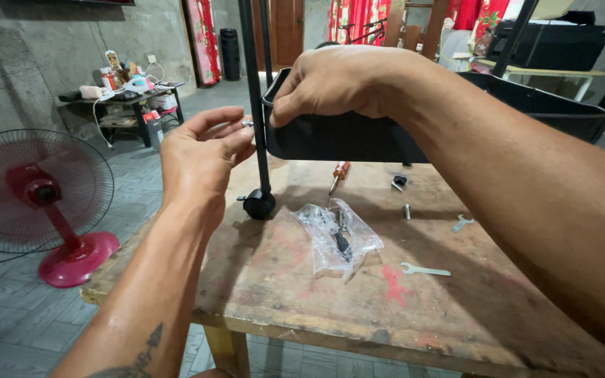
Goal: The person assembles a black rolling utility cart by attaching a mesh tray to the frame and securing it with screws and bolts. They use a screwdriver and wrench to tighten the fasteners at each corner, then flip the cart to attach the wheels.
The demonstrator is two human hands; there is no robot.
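Low centre, a wooden table (414,308) carries a bag (337,238) of parts and a wrench (425,269). Mid-frame, left hand (201,157) pinches a small bolt (248,124) against the black pole (257,105). Right hand (337,84) clamps the tray (344,136) rim, upper centre. Looks stiff, light metal; rim grip suits. Table's left edge near, open floor beyond by the fan (36,203).

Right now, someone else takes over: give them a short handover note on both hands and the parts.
Left hand pinches a small screw at the black pole, beside the tray corner.
Right hand grips the black tray rim, holding it to the pole.
Pole stands on its caster on the wooden table.
Table also holds the parts bag, screwdriver, two wrenches, loose bolts.
Screw looks not yet tightened; parts remain unused.
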